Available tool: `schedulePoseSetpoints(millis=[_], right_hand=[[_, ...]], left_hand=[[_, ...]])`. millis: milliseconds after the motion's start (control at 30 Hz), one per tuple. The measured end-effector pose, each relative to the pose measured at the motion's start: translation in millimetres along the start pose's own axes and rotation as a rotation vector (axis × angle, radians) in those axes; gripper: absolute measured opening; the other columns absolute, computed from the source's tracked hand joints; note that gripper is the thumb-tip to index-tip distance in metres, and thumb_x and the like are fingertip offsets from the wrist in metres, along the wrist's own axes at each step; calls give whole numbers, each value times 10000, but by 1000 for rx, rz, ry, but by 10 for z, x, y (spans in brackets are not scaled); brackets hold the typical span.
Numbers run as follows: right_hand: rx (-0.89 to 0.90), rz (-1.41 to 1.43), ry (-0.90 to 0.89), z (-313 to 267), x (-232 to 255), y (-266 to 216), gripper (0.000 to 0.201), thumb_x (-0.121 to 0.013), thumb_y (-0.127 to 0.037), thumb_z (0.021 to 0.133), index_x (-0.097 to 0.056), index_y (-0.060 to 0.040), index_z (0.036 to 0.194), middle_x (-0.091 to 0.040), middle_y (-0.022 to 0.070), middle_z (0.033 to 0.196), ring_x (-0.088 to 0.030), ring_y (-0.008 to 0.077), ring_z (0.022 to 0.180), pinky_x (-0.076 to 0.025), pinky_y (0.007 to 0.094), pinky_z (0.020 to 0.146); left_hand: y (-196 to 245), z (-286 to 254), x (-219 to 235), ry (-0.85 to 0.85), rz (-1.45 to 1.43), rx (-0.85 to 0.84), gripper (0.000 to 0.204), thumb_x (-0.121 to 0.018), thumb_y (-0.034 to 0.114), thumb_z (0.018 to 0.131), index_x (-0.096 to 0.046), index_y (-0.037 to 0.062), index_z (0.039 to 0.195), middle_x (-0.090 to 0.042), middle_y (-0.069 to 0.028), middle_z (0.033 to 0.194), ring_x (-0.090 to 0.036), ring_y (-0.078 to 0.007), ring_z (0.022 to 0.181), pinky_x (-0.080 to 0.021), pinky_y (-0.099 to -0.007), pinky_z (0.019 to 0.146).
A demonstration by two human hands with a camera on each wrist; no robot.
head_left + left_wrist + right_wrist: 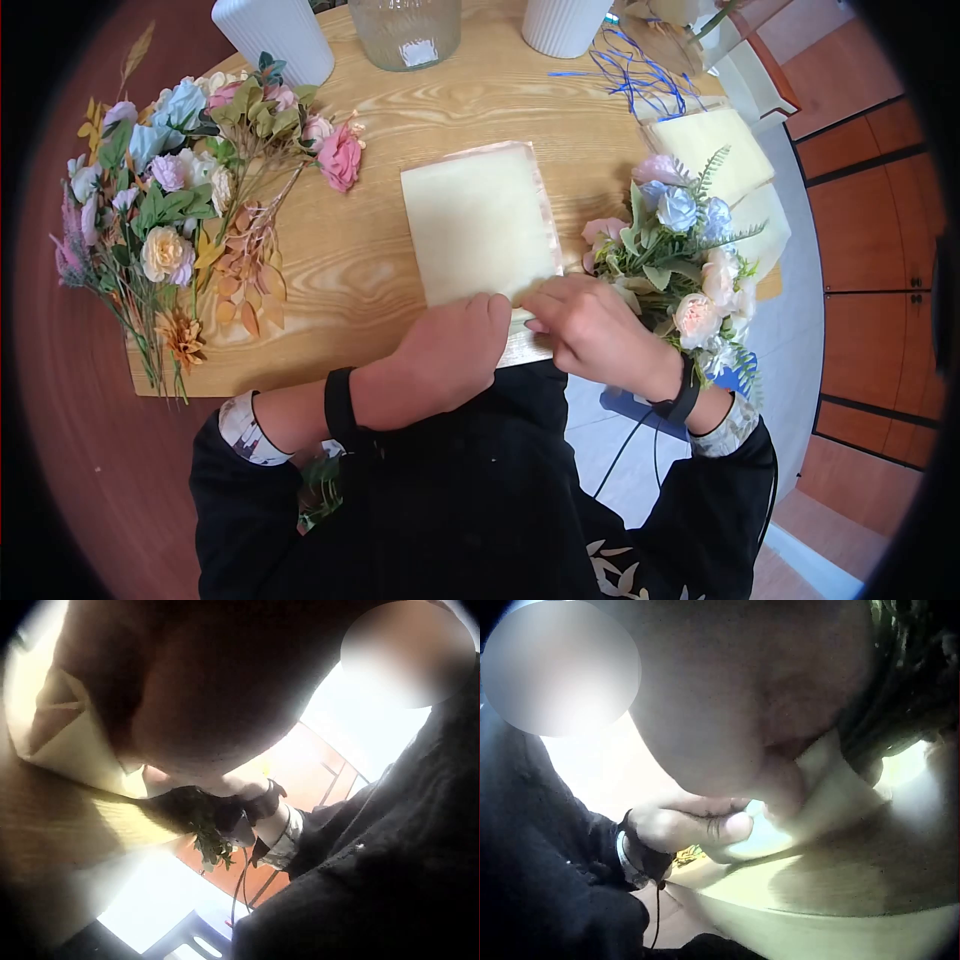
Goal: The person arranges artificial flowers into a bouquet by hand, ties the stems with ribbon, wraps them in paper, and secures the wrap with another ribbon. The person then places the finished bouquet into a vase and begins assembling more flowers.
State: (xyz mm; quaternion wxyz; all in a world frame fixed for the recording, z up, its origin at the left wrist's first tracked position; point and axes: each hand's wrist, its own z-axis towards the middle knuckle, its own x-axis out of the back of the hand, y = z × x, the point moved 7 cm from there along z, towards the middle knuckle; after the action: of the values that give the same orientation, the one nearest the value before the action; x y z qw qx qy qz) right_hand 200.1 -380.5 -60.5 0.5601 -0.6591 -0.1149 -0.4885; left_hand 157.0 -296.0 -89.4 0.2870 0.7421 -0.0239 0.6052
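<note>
Paper [480,225], cream and roughly square, lies in the middle of the head view, flat on the table [360,110] except at its near edge, where both my hands meet. Its sides run up the frame and lean slightly left at the top, so I can pick out no clear long axis; the near edge slants up a little to the right.

From each grip, the sheet's body lies directly beyond, farther up the frame. My left hand [445,345] has its grip closed, fingers curled and thumb against the lifted edge, just left of the near right corner. My right hand [605,330] comes in from the right, its grip pinching the edge beside that corner; I judge it the nearer to the corner itself. The two grips almost touch, with only a short strip of paper between them.

I judge that the angle of this strip to the near edge matters most, since uneven hands would skew it. Flowers [695,315] sit close by the right wrist.
</note>
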Motion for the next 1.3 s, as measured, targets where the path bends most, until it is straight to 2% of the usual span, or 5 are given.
schedulePoseSetpoints(millis=[367,633,867,1133,1300], right_hand=[[-38,6,-137,21,4,4,203,-557,34,661,-564,17,863,-524,164,669,-536,366,653,-413,439,564],[155,-264,-4,91,80,-194,242,-564,-3,652,-543,25,891,-517,117,752,-522,277,706,-414,353,623],[229,-499,143,6,-16,-220,289,-542,-66,641,-538,38,910,-480,69,743,-500,201,702,-406,305,640],[167,-245,39,41,-9,-171,305,-591,-2,611,-528,30,908,-499,120,740,-516,286,676,-415,359,601],[102,-113,-32,149,187,-209,229,-580,-5,602,-514,23,820,-504,136,686,-533,332,639,-423,397,560]], left_hand=[[62,-36,-78,236,206,-5,256,-530,277,826,-452,39,778,-453,-82,689,-502,-209,612,-422,-322,496],[-124,25,42,-47,-137,79,249,-467,219,890,-422,-13,813,-527,-191,676,-546,-377,602,-433,-437,533],[-192,18,182,-37,-242,-25,273,-476,239,889,-429,-23,828,-531,-203,651,-531,-402,577,-416,-466,517],[-81,-46,11,165,268,-69,193,-563,160,762,-445,8,776,-518,-114,602,-560,-269,557,-432,-355,442],[-83,9,131,171,197,-31,196,-609,144,690,-461,35,756,-521,-108,610,-565,-262,593,-431,-365,459]])
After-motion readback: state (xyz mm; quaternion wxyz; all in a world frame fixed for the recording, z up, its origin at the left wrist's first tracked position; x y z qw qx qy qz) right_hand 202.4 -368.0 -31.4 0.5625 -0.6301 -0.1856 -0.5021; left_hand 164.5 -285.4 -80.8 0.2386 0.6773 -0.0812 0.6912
